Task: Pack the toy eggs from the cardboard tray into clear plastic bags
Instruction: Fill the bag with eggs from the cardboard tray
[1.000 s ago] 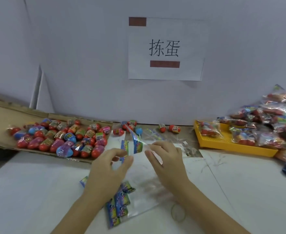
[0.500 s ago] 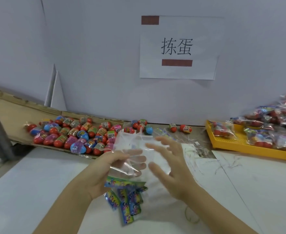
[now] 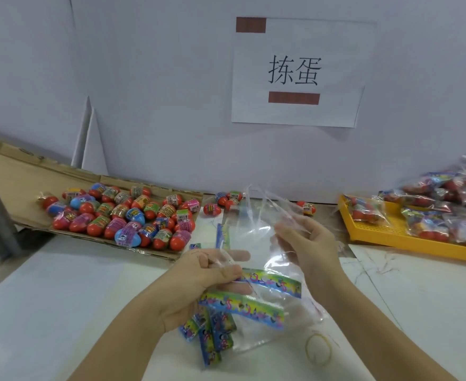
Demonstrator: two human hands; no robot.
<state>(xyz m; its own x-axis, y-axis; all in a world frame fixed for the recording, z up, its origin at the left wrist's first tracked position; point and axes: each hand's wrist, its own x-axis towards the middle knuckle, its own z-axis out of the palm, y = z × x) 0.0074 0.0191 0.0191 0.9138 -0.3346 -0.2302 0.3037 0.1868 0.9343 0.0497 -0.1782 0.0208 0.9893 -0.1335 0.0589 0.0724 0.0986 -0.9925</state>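
Note:
Several red, blue and pink toy eggs lie on the flat cardboard tray at the left. A few more eggs sit loose on the table near the wall. Above the table's middle I hold one clear plastic bag with a colourful header strip. My left hand pinches its lower left edge between thumb and fingers. My right hand grips the bag's right side, fingers curled into the film. The bag holds no eggs.
A stack of spare clear bags with printed headers lies under my hands. A rubber band lies to the right. A yellow tray with filled bags stands at the far right. A paper sign hangs on the wall.
Both hands lifted one bag off the stack and pulled it apart. My right hand went from spread fingers to gripping the film. The view shifted left.

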